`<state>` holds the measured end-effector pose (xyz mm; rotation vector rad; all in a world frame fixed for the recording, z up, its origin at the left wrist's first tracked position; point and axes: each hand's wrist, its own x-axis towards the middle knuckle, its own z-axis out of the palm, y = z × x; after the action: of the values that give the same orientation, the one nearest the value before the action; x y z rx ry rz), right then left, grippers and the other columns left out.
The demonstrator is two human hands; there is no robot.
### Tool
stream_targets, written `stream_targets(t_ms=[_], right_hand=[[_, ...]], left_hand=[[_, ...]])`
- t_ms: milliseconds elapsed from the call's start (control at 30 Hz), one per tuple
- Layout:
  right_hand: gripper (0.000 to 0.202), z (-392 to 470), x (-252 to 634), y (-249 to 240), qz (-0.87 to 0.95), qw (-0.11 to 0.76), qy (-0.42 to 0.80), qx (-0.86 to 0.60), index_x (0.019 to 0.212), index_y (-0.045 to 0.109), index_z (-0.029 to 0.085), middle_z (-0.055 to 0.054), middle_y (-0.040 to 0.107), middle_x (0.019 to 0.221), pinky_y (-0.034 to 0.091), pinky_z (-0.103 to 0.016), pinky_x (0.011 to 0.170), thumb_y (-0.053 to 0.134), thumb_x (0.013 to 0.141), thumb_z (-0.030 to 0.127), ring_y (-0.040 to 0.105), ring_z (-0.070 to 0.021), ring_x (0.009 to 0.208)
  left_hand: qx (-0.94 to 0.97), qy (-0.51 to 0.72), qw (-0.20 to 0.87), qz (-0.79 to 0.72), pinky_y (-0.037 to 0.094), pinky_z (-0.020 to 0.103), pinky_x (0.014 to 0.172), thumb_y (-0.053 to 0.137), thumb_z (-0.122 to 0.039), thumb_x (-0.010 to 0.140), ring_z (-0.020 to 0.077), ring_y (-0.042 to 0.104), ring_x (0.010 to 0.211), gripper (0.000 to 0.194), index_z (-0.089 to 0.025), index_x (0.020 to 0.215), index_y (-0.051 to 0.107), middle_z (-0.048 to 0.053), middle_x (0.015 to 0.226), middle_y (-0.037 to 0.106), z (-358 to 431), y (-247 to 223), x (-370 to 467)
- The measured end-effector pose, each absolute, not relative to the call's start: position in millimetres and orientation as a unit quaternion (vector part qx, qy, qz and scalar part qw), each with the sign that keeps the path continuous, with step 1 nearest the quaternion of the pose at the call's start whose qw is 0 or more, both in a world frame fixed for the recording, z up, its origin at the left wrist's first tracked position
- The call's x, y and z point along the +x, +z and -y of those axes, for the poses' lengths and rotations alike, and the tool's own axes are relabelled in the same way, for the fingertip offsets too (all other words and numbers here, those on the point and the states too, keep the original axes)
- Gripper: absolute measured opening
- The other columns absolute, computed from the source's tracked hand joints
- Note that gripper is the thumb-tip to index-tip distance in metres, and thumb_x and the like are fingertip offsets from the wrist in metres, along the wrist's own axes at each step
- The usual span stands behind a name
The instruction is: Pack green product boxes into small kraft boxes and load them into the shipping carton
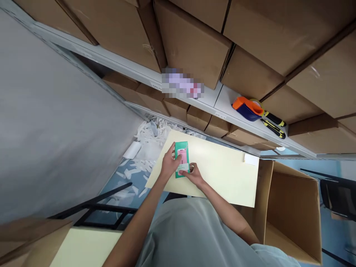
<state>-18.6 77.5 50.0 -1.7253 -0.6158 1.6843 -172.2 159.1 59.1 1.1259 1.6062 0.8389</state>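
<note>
Both my hands grip a slim green box (181,144) with a picture of a pink phone-like device on its front. It is held upright above the pale yellow tabletop (222,167). My left hand (169,163) wraps its left edge, with the thumb lying across the front. At the lower right corner, my right hand (194,174) holds it, thumb on the front near a whitish label strip and fingers around the side. What lies behind the box is hidden.
A white block of slips (250,159) sits at the table's far right corner. An open cardboard box (292,215) stands to the right. Shelves of cartons (191,40) rise ahead, with a tape dispenser (248,108) and box cutters (274,128). Paper scraps (150,137) litter the floor at left.
</note>
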Motion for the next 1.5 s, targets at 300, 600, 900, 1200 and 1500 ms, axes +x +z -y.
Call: stream_targets(t_ms=[300, 600, 900, 1200, 1500], right_hand=[[0.071, -152.3, -76.0, 2.2, 0.227, 0.200, 0.610, -0.733, 0.099, 0.049, 0.028, 0.007, 0.070, 0.086, 0.058, -0.033, 0.081, 0.107, 0.060, 0.040, 0.072, -0.0200, 0.085], [0.046, -177.2, -107.9, -11.9, 0.364, 0.025, 0.529, -0.766, 0.125, 0.059, 0.021, -0.012, 0.081, 0.117, 0.063, -0.043, 0.097, 0.084, 0.093, 0.044, 0.080, -0.0318, 0.110], [0.055, -174.0, -80.8, 40.6, 0.482, -0.009, 0.465, -0.742, 0.153, 0.058, 0.013, -0.023, 0.075, 0.148, 0.059, -0.043, 0.114, 0.066, 0.108, 0.042, 0.078, -0.0328, 0.129], [0.047, -107.6, -51.2, 113.9, 0.633, 0.234, 0.491, -0.551, 0.133, 0.073, 0.018, -0.018, 0.081, 0.134, 0.065, -0.040, 0.097, 0.057, 0.106, 0.052, 0.079, -0.0282, 0.119], [0.039, 24.1, -145.1, 177.0, 0.759, 0.192, 0.565, -0.261, 0.118, 0.083, 0.023, -0.013, 0.085, 0.122, 0.064, -0.041, 0.100, 0.058, 0.109, 0.050, 0.081, -0.0276, 0.112]], left_hand=[[0.526, 0.261, 0.451, -0.672, 0.064, 0.043, 0.110, 0.069, -0.028, 0.075, 0.0313, 0.080, 0.117, 0.092, -0.020, 0.166, 0.058, 0.009, 0.127, 0.085, -226.1, -14.2, -211.2], [0.591, 0.236, 0.413, -0.652, 0.044, 0.051, 0.134, 0.061, -0.015, 0.084, 0.0354, 0.063, 0.154, 0.081, -0.012, 0.165, 0.059, 0.017, 0.167, 0.065, -249.2, -39.5, -209.9], [0.555, 0.261, 0.391, -0.686, 0.046, 0.052, 0.133, 0.059, -0.011, 0.090, 0.0352, 0.060, 0.156, 0.068, -0.015, 0.157, 0.064, 0.018, 0.164, 0.066, -198.3, -8.1, -212.7], [0.461, 0.422, 0.266, -0.734, 0.050, 0.052, 0.129, 0.064, -0.025, 0.100, 0.0323, 0.068, 0.142, 0.044, -0.022, 0.143, 0.075, 0.013, 0.147, 0.077, -51.9, 98.0, -248.8], [0.322, 0.483, 0.118, -0.806, 0.056, 0.046, 0.118, 0.059, -0.040, 0.111, 0.0277, 0.074, 0.129, 0.033, -0.024, 0.131, 0.079, 0.010, 0.132, 0.082, 176.3, 187.9, -271.2]])
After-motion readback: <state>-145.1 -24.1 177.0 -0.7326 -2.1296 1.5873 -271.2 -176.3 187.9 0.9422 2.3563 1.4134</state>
